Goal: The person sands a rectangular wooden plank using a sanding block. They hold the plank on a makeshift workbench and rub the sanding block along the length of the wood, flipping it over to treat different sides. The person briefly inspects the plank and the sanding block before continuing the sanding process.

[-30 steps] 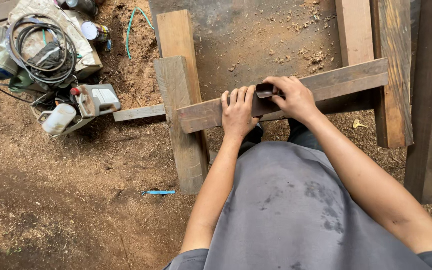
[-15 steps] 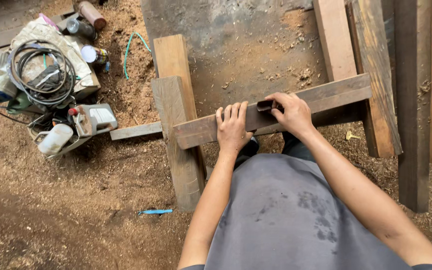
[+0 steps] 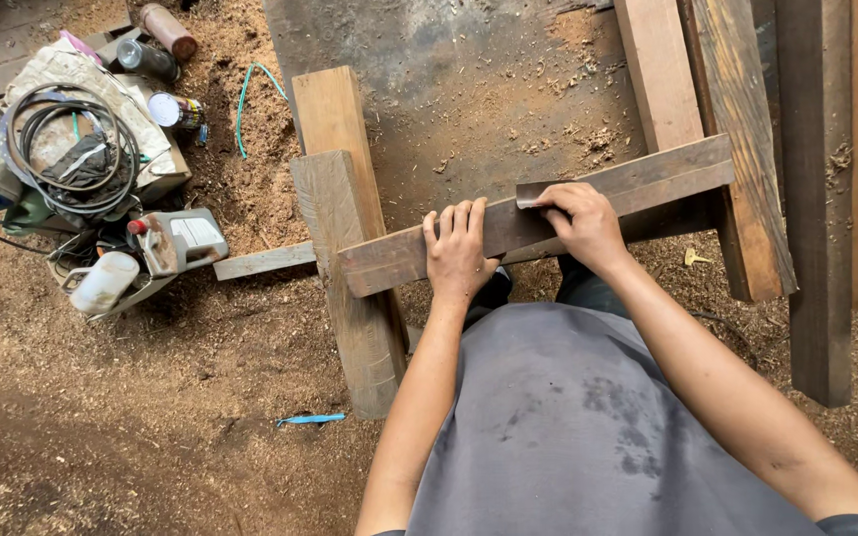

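A long wooden plank (image 3: pixel 647 184) lies across two thick timber blocks (image 3: pixel 350 288). My left hand (image 3: pixel 457 248) presses flat on the plank's near left part, fingers together over its top edge. My right hand (image 3: pixel 580 226) grips a small dark flat tool (image 3: pixel 536 192) held against the plank's top face, just right of the left hand. My grey-clad torso fills the lower middle of the view.
A pile of gear sits at the upper left: coiled cable (image 3: pixel 67 149), a power tool (image 3: pixel 171 243), bottles and cans. Upright boards (image 3: pixel 816 199) stand at the right. A dark sheet (image 3: pixel 469 89) lies behind the plank. Sawdust covers the ground, with a blue scrap (image 3: pixel 312 420).
My right hand with the dark tool has slid left along the plank towards my left hand. The view has shifted slightly; the left hand stays pressed on the plank.
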